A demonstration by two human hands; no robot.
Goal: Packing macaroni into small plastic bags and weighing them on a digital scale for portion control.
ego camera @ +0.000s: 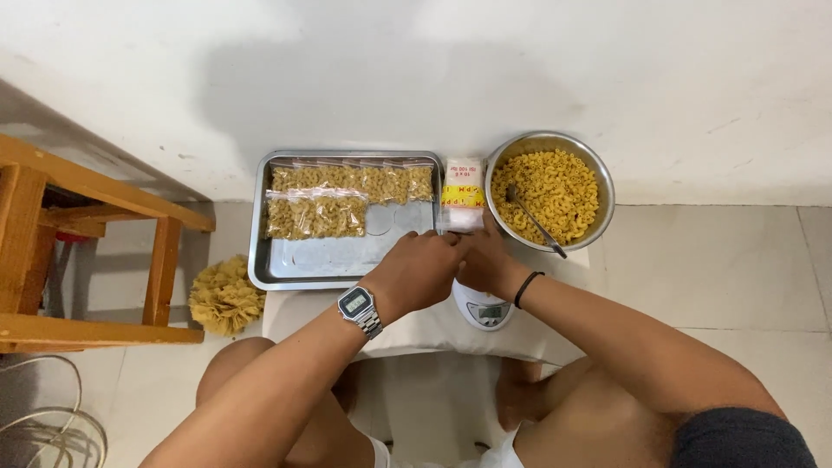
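— What is seen at the white digital kitchen scale (485, 309)?

— Both hands are met just above it. The left hand (422, 270), with a silver digital wristwatch (358, 307) on its wrist, is curled inward; the right hand (485, 263), with a thin black band (527, 289) on its wrist, is closed beside it, touching it. A small clear plastic bag (459, 219) is seen at the fingertips, just beyond the scale. Whether it is pinched by one hand or both cannot be told, since the fingers are hidden.

— And what is placed around the scale?

— Beyond it and to the right, a round steel bowl (549, 191) filled with yellow elbow macaroni is set, with a metal spoon (534, 220) laid in the pasta. Beyond and to the left, a rectangular steel tray (345, 260) is found, in which sealed clear bags of macaroni (316, 214) are laid along the far side. Between tray and bowl, a white packet with a yellow and red band (463, 182) is stood. The scale is carried on a white low bench (433, 334). Far to the left, a wooden stool frame (87, 234) and a yellow fluffy duster head (225, 295) are seen on the tiled floor.
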